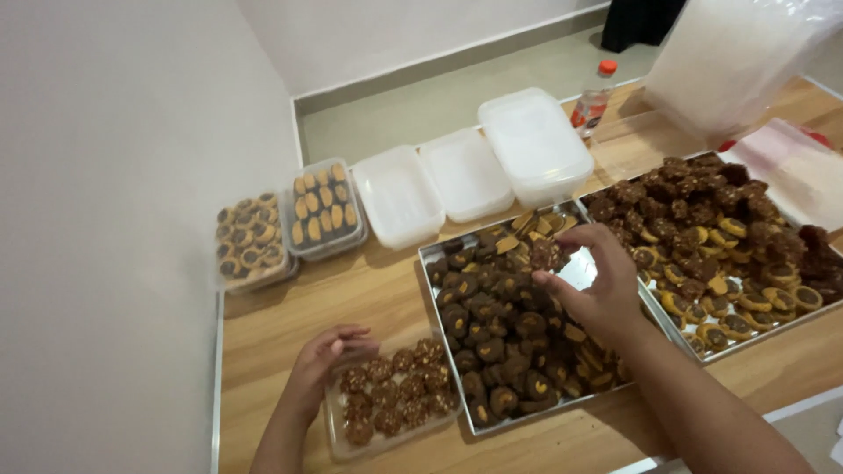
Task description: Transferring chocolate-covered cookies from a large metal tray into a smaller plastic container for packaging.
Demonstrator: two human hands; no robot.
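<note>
Lowest in the frame, at lower left, the left hand [318, 362] rests on the far left edge of a clear rectangular plastic container [337, 428] filled with round dark chocolate cookies; its fingers [344, 334] are slightly apart and curl over the rim, touching it without clamping. That container sits on the light wooden surface [351, 294], just left of a rectangular metal baking tray [427, 256] crowded with dark chocolate cookies, some topped with a pale nut.

Right of centre, the right hand [595, 285] hovers over that tray, its forearm running down to the lower right corner. Its fingers [557, 285] pinch together on a single dark chocolate cookie [544, 254] held just above the tray's upper middle part.

A second metal tray [762, 332] lies touching the first on the right, heaped with dark and yellow-centred cookies. Along the upper left stand two lidded clear tubs of cookies [285, 224], side by side, and next to them three empty translucent white plastic containers [474, 167] in a row. Behind these, toward upper right, a clear plastic bottle with a red cap [594, 98] stands upright, near a large translucent plastic bag [738, 61].
</note>
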